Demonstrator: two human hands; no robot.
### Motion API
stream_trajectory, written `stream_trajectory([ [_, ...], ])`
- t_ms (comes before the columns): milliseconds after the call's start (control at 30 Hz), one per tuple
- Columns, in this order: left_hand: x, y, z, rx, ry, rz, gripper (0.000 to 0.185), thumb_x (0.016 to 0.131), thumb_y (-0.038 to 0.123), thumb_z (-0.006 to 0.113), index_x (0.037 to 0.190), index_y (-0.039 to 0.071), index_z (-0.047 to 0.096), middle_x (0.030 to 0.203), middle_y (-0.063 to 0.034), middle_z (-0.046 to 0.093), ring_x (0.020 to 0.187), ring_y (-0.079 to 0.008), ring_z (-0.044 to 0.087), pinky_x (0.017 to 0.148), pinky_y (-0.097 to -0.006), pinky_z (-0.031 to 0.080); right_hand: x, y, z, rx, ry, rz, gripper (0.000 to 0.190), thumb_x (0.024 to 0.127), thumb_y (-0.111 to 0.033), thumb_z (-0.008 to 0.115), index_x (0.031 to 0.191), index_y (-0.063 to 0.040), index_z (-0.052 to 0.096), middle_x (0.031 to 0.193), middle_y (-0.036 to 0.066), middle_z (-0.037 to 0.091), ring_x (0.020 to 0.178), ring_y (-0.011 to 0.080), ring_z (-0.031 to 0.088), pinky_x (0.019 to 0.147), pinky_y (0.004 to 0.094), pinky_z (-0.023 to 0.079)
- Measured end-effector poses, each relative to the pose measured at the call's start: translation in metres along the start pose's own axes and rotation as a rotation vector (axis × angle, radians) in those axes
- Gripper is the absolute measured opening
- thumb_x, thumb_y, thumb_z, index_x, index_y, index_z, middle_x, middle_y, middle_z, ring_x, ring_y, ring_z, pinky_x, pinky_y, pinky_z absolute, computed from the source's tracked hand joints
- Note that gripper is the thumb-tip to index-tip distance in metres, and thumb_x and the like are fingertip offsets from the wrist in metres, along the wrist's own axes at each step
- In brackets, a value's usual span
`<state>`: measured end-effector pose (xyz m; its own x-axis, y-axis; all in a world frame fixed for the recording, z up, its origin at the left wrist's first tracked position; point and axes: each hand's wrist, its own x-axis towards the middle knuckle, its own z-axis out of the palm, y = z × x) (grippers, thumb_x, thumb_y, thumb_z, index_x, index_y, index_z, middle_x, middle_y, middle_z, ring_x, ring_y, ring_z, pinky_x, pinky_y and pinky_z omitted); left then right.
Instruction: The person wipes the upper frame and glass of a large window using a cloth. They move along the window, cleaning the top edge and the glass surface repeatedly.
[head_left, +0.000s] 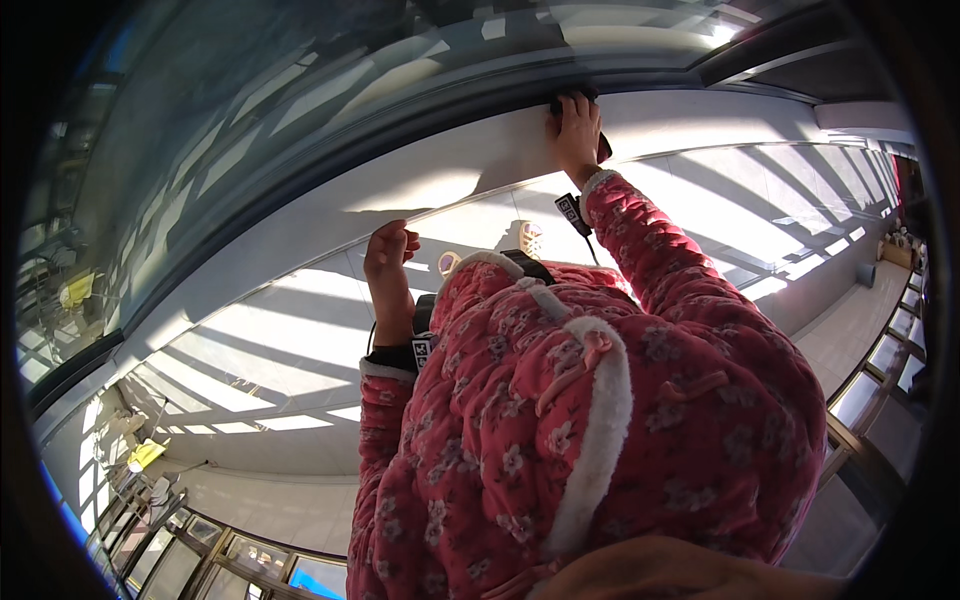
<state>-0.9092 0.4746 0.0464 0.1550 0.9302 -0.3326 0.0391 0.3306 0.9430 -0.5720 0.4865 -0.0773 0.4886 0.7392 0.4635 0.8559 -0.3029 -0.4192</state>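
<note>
My right hand (577, 133) is stretched out to a dark object (604, 148) at the foot of a glass window pane (450, 56). Its fingers lie over that object, which is mostly hidden beneath them, so its kind is unclear. My left hand (390, 251) is raised in front of the pale wall below the window, fingers curled, with nothing visible in it. Both sleeves are red, floral and quilted, with fleecy cuffs. A small black device with a printed code (572, 214) hangs by my right cuff, and another (422, 351) sits at my left wrist.
A dark window frame (300, 176) curves above a pale ledge or wall. Striped sunlight crosses the tiled floor (262, 337), where my shoes show. A yellow item (146, 454) stands among clutter at lower left. At far right are a grey bucket-like container (866, 275) and a box of items (898, 253).
</note>
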Motion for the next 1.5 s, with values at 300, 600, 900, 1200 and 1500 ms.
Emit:
stream_trajectory([
  [300,0.006,0.005,0.017,0.098,-0.101,-0.014,0.018,0.094,0.011,0.056,0.11,0.002,0.061,0.09,-0.0048,0.065,0.084,-0.0129,0.057,0.08,-0.0289,0.044,-0.017,-0.179,0.056,0.153,-0.231,-0.685,0.034,0.082,-0.017,0.058,0.114,-0.009,0.066,0.112,0.005,0.055,0.103,0.0235,0.05,0.091,0.0358,0.042],
  [600,0.018,0.01,0.003,0.134,-0.123,0.026,0.02,0.095,0.015,0.056,0.11,0.003,0.061,0.091,-0.0049,0.065,0.084,-0.0123,0.057,0.08,-0.0273,0.043,-0.005,-0.079,0.009,0.088,-0.212,-0.394,0.031,0.083,-0.018,0.061,0.113,-0.022,0.068,0.11,0.0,0.059,0.1,0.0252,0.053,0.087,0.0391,0.047],
  [900,0.02,0.019,0.026,0.192,-0.28,0.036,0.02,0.095,0.015,0.056,0.109,0.001,0.06,0.093,-0.0071,0.066,0.085,-0.0143,0.06,0.079,-0.0285,0.044,0.026,0.103,-0.073,-0.248,0.054,0.35,0.026,0.089,-0.018,0.055,0.111,-0.019,0.069,0.114,0.006,0.064,0.106,0.0345,0.054,0.09,0.0438,0.047],
  [1200,0.015,0.035,0.036,0.266,-0.336,0.048,0.019,0.095,0.015,0.056,0.108,0.002,0.061,0.092,-0.0061,0.065,0.084,-0.0144,0.059,0.081,-0.0304,0.044,-0.012,-0.046,-0.044,0.209,-0.169,-0.389,0.027,0.085,-0.024,0.064,0.112,-0.019,0.066,0.12,0.001,0.059,0.119,0.0231,0.048,0.106,0.0412,0.036],
  [1500,0.007,0.035,0.064,0.267,-0.399,0.039,0.019,0.096,0.015,0.054,0.108,0.002,0.06,0.09,-0.0056,0.064,0.084,-0.0143,0.058,0.08,-0.03,0.045,0.002,0.163,-0.098,-0.012,0.251,0.066,0.024,0.085,-0.017,0.064,0.108,-0.014,0.07,0.116,0.004,0.064,0.117,0.0287,0.052,0.1,0.0408,0.043],
])
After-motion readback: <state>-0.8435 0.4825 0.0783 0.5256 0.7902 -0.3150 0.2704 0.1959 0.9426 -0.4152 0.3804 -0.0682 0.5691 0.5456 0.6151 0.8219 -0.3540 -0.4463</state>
